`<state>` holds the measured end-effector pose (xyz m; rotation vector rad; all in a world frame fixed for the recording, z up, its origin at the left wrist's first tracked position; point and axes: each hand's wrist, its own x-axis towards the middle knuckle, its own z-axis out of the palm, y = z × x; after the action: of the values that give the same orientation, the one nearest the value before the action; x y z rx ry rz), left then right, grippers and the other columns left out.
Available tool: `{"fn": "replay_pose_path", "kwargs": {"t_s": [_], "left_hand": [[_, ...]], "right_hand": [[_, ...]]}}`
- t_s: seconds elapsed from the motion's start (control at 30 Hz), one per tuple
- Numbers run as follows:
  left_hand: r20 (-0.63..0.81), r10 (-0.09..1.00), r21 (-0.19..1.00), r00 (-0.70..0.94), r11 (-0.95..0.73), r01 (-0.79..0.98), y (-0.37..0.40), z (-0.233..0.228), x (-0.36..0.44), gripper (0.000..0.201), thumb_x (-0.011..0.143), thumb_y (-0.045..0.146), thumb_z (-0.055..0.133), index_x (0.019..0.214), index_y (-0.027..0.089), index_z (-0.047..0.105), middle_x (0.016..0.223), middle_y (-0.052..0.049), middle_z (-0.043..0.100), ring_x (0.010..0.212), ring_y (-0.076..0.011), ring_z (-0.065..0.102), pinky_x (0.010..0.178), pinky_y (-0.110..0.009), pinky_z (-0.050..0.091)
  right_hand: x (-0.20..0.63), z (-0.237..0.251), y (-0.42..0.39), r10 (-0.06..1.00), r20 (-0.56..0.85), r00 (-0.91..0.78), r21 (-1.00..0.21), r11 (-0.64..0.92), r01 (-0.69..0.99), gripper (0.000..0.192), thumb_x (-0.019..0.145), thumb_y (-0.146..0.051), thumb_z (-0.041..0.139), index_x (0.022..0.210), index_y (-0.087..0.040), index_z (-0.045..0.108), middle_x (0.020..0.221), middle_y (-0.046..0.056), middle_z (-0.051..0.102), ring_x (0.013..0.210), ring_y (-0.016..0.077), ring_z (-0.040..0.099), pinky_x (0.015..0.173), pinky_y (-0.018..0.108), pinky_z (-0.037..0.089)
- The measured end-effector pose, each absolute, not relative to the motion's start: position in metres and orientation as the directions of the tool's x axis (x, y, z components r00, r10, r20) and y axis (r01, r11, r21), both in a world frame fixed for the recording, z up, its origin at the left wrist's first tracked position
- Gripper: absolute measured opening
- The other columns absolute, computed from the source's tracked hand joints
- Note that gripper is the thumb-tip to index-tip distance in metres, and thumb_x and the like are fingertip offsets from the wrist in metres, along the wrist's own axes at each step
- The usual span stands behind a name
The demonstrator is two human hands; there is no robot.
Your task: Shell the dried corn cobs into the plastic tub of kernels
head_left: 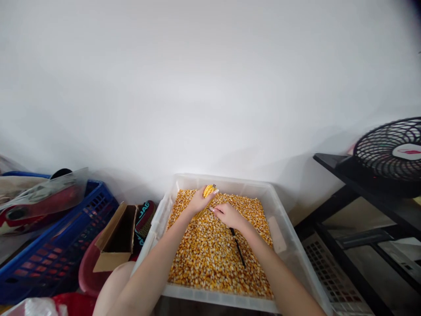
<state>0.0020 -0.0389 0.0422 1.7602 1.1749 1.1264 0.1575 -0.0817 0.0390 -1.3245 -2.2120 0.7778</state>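
Left hand (198, 202) is wrapped around a short corn cob (208, 190), fingers curled shut on its lower end; the cob tip sticks out at the hand's 1 o'clock, bumpy yellow rows of kernels still on it. Right hand (230, 215) sits just beside it at about 4 o'clock, closed on a thin dark tool (238, 246): the grip covers the upper end, and a slim black shaft trails from under the palm toward 5 o'clock, lying over the kernels. Can't tell what kind of tool it is. The fingertips of the right hand point at the cob's base, close to the left hand; whether they touch is unclear.

Both hands hover low over a bed of loose corn kernels (210, 250), small, matte, yellow-orange grains, filling a big rectangular bin (286, 237) of cloudy translucent plastic with rounded corners. Cob is at the bin's far edge, around 12 o'clock.

At the bin's 9 o'clock: an open brown cardboard box (115, 239), flaps up, leaning against a red round tub (87, 270). Farther out at 9, a blue plastic crate (62, 245) with lattice sides, crinkly clear bags on top. At 3 o'clock, a black metal shelf (362, 188) carrying a black fan (391, 151) with wire grille. Smooth white wall (210, 87) behind.
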Motion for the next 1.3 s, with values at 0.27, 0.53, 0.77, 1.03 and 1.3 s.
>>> {"fn": "replay_pose_path", "kwargs": {"t_s": [0.27,0.53,0.77,1.03,1.3], "left_hand": [[0.233,0.95,0.901,0.207,-0.291,0.323,-0.035,0.034,0.004,0.039,0.073,0.051,0.057,0.087,0.015,0.063,0.085,-0.006,0.067,0.083,-0.0217,0.06,0.076,-0.03,0.045],[-0.186,0.979,0.962,0.087,0.2,-0.184,-0.024,0.036,-0.003,0.043,0.072,0.061,0.054,0.073,0.018,0.057,0.051,-0.002,0.056,0.044,-0.0155,0.055,0.045,-0.025,0.043],[-0.36,0.86,0.862,0.362,0.455,-0.223,-0.03,0.042,-0.005,0.047,0.076,0.06,0.048,0.073,0.014,0.059,0.055,-0.007,0.061,0.043,-0.0166,0.057,0.042,-0.026,0.046],[-0.242,0.872,0.845,0.425,0.404,-0.349,-0.025,0.044,-0.016,0.052,0.082,0.06,0.036,0.086,0.013,0.059,0.058,-0.007,0.063,0.046,-0.0164,0.058,0.044,-0.025,0.044],[-0.292,0.899,0.903,0.326,0.371,-0.214,-0.023,0.037,-0.009,0.047,0.073,0.061,0.051,0.081,0.015,0.057,0.06,-0.006,0.064,0.043,-0.0158,0.057,0.041,-0.025,0.045]], "right_hand": [[0.163,0.041,-0.077,0.897,0.009,-0.442,-0.641,0.344,0.686,0.034,0.087,-0.029,0.042,0.06,-0.016,0.058,0.053,-0.001,0.053,0.051,0.0099,0.045,0.053,0.021,0.028],[0.163,0.048,-0.077,0.916,0.106,-0.386,-0.696,0.346,0.629,0.037,0.088,-0.035,0.04,0.06,-0.016,0.055,0.054,-0.002,0.051,0.053,0.0102,0.045,0.055,0.021,0.03],[0.162,0.042,-0.075,0.916,0.016,-0.401,-0.815,0.244,0.525,0.036,0.086,-0.04,0.041,0.064,-0.017,0.057,0.046,-0.006,0.036,0.044,0.0087,0.034,0.047,0.021,0.024],[0.171,0.043,-0.071,0.933,0.076,-0.351,-0.839,0.25,0.484,0.037,0.085,-0.043,0.043,0.062,-0.017,0.057,0.046,-0.005,0.038,0.046,0.0098,0.038,0.049,0.021,0.028],[0.158,0.048,-0.077,0.946,0.12,-0.302,-0.811,0.269,0.52,0.03,0.084,-0.033,0.042,0.064,-0.016,0.057,0.051,-0.004,0.042,0.049,0.0095,0.039,0.05,0.021,0.026]]}}
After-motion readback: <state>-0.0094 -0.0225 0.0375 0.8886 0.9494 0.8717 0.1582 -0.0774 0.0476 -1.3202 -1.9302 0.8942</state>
